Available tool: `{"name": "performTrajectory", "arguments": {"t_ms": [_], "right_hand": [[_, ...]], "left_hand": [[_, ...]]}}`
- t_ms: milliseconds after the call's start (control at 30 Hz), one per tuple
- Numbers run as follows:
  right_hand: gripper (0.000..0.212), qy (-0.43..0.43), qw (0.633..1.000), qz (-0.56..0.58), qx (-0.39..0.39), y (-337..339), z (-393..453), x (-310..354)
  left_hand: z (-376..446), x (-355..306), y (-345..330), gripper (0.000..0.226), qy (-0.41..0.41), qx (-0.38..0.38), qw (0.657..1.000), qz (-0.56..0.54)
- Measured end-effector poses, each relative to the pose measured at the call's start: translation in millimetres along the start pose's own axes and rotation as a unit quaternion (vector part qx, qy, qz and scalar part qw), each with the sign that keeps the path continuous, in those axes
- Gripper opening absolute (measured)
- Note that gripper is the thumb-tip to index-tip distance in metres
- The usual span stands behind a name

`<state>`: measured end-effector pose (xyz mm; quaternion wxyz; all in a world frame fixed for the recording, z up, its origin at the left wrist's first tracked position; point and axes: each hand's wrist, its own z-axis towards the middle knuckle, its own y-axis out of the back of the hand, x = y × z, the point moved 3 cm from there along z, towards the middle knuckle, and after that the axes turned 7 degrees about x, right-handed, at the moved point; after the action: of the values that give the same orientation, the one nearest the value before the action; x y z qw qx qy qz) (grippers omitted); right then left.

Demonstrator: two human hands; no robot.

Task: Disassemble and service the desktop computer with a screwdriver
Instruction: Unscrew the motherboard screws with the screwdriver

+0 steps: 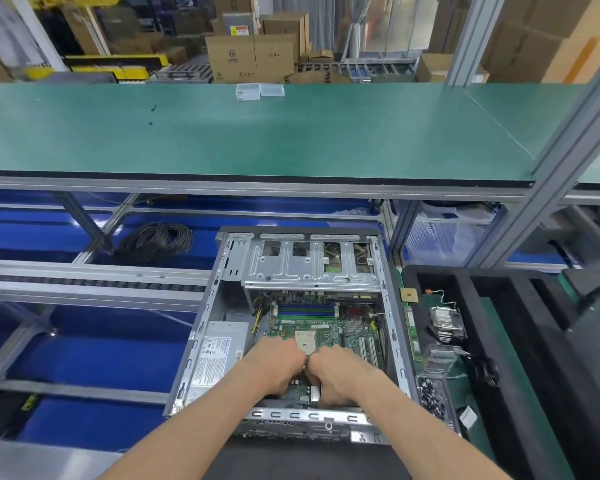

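Centrally, two hands, both lowered into the open desktop case (208, 317) over the near part of the motherboard (329, 332): left hand (274, 363) and right hand (340, 374), knuckles up, fingers curled downward and meeting between them just below the bare CPU socket (302, 342); what the fingers hold, if anything, is hidden beneath the hands and cannot be told. No screwdriver is visible in either hand. Case: one, lying on its side with the side panel off, on the work surface directly before the person. Inside it: one motherboard, green; one CPU socket, beige, without a cooler on it; one bank of memory slots (307, 310), blue and green, exact count unclear; one power supply (219, 355), grey with a printed label, at the left wall; one drive cage (312, 261), silver, across the far end, with four openings along its top. Right of the case, on a black foam tray (520, 341): one heatsink (444, 322) with a wire attached; one clear plastic container (439, 360); one heap of dark screws (432, 396), uncounted; one small square chip (408, 294) at the tray's far left corner. Left of the case, lower level: one coil of black cable (156, 241) on blue bins. Above and beyond: one green shelf (222, 140) bearing two small clear plastic boxes (260, 90) side by side. Background: stacked cardboard cartons (253, 60), several.
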<state>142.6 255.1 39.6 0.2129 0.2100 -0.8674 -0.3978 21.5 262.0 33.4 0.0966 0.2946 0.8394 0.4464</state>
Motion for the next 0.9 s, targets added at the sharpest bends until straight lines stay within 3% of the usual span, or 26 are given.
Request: {"name": "performTrajectory", "arguments": {"t_ms": [200, 567, 900], "right_hand": [[0.016, -0.013, 1.0, 0.019, 0.002, 0.1, 0.8, 2.9], [0.018, -0.022, 0.999, 0.042, 0.003, -0.9, 3.9, 2.9], [0.014, -0.022, 1.0, 0.002, 0.01, 0.2, 3.6, 8.4]], "left_hand": [[1.1, -2.0, 1.0, 0.009, -0.011, 0.002, 1.0, -0.007], [8.0, 0.7, -3.0, 0.03, -0.011, -0.002, 0.999, -0.043], [7.3, 0.3, -3.1, 0.032, -0.009, 0.01, 0.998, -0.062]]}}
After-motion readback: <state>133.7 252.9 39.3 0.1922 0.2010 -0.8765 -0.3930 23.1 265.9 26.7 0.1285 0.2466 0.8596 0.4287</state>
